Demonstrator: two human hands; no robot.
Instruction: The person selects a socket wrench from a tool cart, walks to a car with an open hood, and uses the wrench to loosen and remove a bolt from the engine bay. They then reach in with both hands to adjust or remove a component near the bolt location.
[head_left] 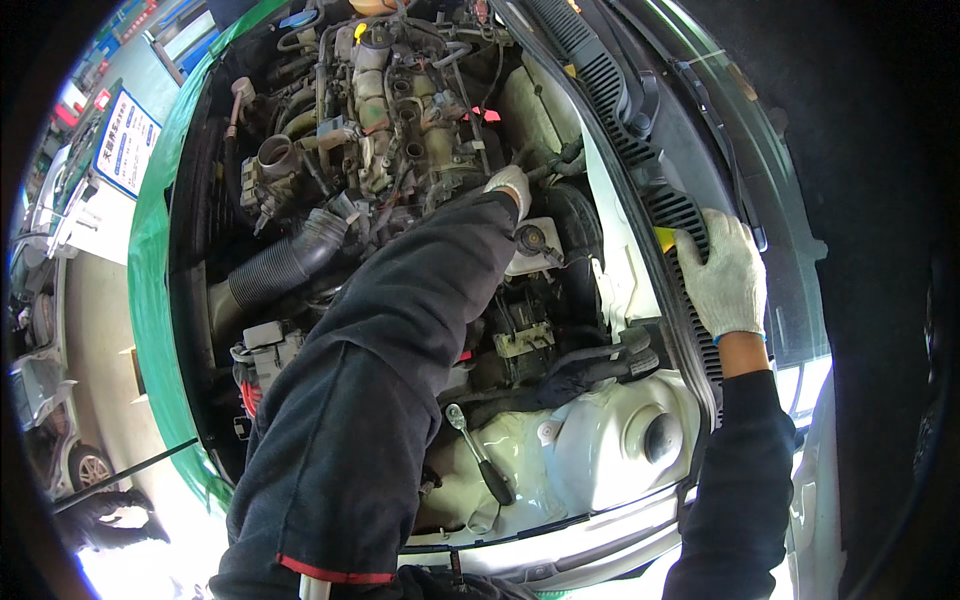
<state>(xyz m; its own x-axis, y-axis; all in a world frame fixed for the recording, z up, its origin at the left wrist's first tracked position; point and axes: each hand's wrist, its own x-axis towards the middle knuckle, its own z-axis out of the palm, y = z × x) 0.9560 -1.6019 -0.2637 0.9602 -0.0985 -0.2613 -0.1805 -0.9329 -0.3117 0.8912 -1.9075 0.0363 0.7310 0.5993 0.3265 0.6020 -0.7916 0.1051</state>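
My left arm stretches across the engine bay. Its white-gloved hand [509,187] is down beside the rear of the engine [375,120], next to hoses and just above a reservoir with a black cap [531,239]. The fingers of that hand are mostly hidden, so what they touch cannot be made out. On the slotted black cowl grille [680,215] below the windshield lies my right hand [727,278], also in a white knit glove, with thumb and fingers apart. A small yellow piece [665,238] shows by its thumb; whether the two touch is unclear.
A ratchet wrench [480,455] lies on the white inner fender near the strut tower [652,437]. A ribbed intake hose [290,262] hangs loose below an open throttle body [277,155]. Green covering [155,230] lines the car's front, with a prop rod [125,475] beyond.
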